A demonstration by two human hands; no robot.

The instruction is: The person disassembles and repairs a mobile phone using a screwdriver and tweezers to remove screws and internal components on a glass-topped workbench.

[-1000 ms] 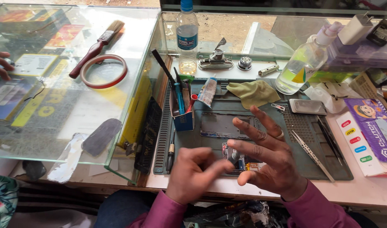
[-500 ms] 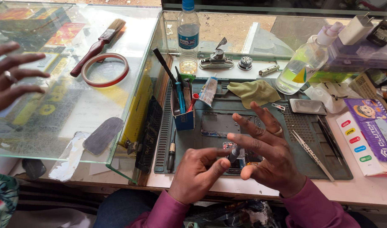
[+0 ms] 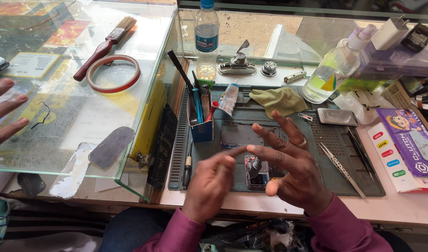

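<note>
Both hands have lifted slightly; left hand (image 3: 209, 184) curled loosely, holding nothing, right hand (image 3: 288, 170) spread open, empty. They partly hide the opened phone (image 3: 257, 171) lying on the ribbed green mat (image 3: 335, 175).

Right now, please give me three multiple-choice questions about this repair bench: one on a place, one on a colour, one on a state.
1. Where does the paintbrush lie?
A. on the glass counter
B. in the blue tool holder
C. on the green mat

2. What colour is the cloth?
A. red
B. yellow-green
C. black

3. How are the fingers of the right hand?
A. clenched in a fist
B. gripping the tweezers
C. spread open

Answers: 1 A, the brush rests on the glass beside the tape ring. 2 B, it is yellow-green. 3 C, they fan out above the opened phone.
</note>
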